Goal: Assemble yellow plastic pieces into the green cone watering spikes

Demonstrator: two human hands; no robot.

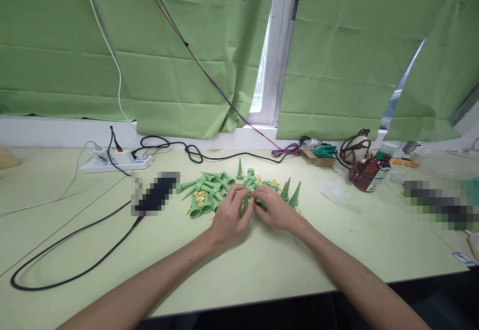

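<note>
Overall light: you've got a bright, soft, even scene, nothing dim.
Source: daylight from the far side, coming through the window gap (262, 85) between the green curtains (168, 60); it burns out white there.
Colour cast: the curtains tint everything, so your table (262, 265) reads pale green.
Shadows: faint, just thin ones under your left hand (228, 217) and right hand (277, 211).
Focus: the green spikes (209, 190) at centre look fairly sharp; your near forearms go soft.
Edges: wide-lens bend, with the table curving at left and right.
Masking: one pixelated patch (155, 193) left of the spikes, another pixelated strip (437, 202) on the right.
</note>
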